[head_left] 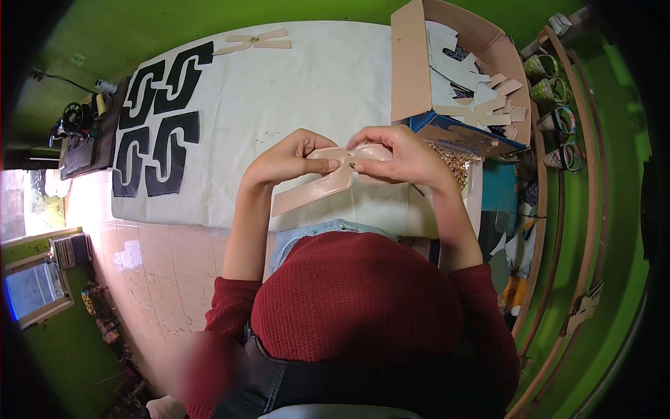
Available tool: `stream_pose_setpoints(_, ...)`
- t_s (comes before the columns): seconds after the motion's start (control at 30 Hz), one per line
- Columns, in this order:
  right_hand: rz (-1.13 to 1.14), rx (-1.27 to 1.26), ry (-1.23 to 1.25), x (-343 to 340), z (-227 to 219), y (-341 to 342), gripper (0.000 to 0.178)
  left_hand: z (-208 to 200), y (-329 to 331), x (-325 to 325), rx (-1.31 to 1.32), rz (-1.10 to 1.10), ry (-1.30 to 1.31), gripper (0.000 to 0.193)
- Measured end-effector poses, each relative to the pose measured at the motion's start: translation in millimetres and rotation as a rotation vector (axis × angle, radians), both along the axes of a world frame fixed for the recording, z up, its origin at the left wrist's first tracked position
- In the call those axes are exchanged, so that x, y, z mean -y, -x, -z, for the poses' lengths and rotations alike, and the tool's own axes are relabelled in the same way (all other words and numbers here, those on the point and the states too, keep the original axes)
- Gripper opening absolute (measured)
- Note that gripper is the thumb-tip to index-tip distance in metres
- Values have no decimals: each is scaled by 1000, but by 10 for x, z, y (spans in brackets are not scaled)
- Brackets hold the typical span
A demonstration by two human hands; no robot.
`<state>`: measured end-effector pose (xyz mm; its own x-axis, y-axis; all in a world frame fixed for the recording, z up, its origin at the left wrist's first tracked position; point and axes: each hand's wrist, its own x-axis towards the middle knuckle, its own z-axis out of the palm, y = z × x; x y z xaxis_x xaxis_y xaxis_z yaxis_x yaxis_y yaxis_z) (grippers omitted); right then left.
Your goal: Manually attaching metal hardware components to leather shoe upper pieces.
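Note:
Over the near edge of the cloth-covered table, my left hand [289, 159] pinches a glossy beige leather strap piece [314, 193] between thumb and fingers. One arm of the strap slants down toward my lap. My right hand [405, 155] grips a rounded beige part [371, 151] beside it, thumb tip close to a small brass-coloured bit [352, 165] where the pieces meet. Whether the two beige parts are joined there is hidden by my fingers. Farther off lies an X-shaped beige piece [255, 40] with a gold-coloured centre.
Several black hook-shaped cut-outs [162, 152] lie on the white cloth [293, 84] at left. An open cardboard box [412, 70] of pale offcuts stands far right, beside a tray of small brass-coloured pieces [457, 164]. A sewing machine [73, 119] is at far left; wooden rails [593, 174] run along the right wall.

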<state>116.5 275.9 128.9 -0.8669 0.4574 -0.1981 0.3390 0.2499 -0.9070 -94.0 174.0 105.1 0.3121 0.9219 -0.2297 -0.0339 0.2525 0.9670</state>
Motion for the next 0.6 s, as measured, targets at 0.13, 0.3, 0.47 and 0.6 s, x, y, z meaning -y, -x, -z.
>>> stream_pose_setpoints(0.13,-227,-73,19,-169,38,-44,39,100,41,-77,70,60,6,21)
stream_pose_setpoints(0.3,-138,-127,-713,-105,-27,-17,48,228,155,-90,56,-14,-17,24)
stream_pose_setpoints(0.47,-156,-104,-1045,112,190,155,46,327,423,-13,115,-93,110,29)
stream_pose_setpoints(0.6,-91,-153,-928,38,413,305,32,418,418,19,125,-90,168,41)
